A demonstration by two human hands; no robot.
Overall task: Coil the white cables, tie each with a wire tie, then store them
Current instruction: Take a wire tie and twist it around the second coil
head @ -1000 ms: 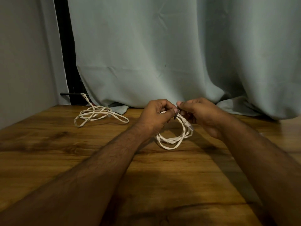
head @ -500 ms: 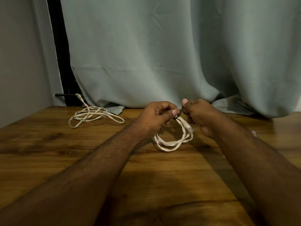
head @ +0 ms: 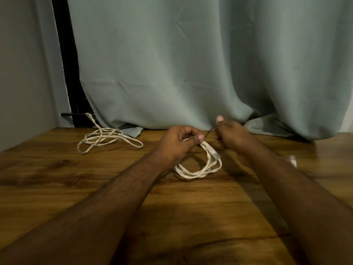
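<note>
Broadly, we work at a wooden table (head: 57, 188) backed by a pale curtain (head: 191, 64) whose hem rests on the far edge, with a wall to our left. Our left hand (head: 177, 142) has its fingers curled round the top of a coiled white cable (head: 200, 169), thumb pressed over the bundle, while the lower loops rest on the wood just in front of our wrist. Our right hand (head: 231, 134) sits just beside it, fingers closed, pinching the end of a thin dark wire tie (head: 208, 133) that runs slanting down to the bundle under our left thumb.

We judge that the tying step for this first coil is in hand: the tie seems drawn taut, though whether it has been twisted we cannot tell. Next we would need to wind or twist the tie snug around the gathered strands while our left grip keeps the loops from springing apart.

A second white cable (head: 107, 139) lies loosely tangled, well apart at the far left, near the curtain hem, with one end trailing up towards the dark gap beside the wall; it looks not yet coiled. A small pale object (head: 293, 161), too blurred to name, lies behind our right forearm.

Near us the table offers broad bare wood between and beside our forearms, so there is room to move; the curtain crowds the far edge close behind our hands.
</note>
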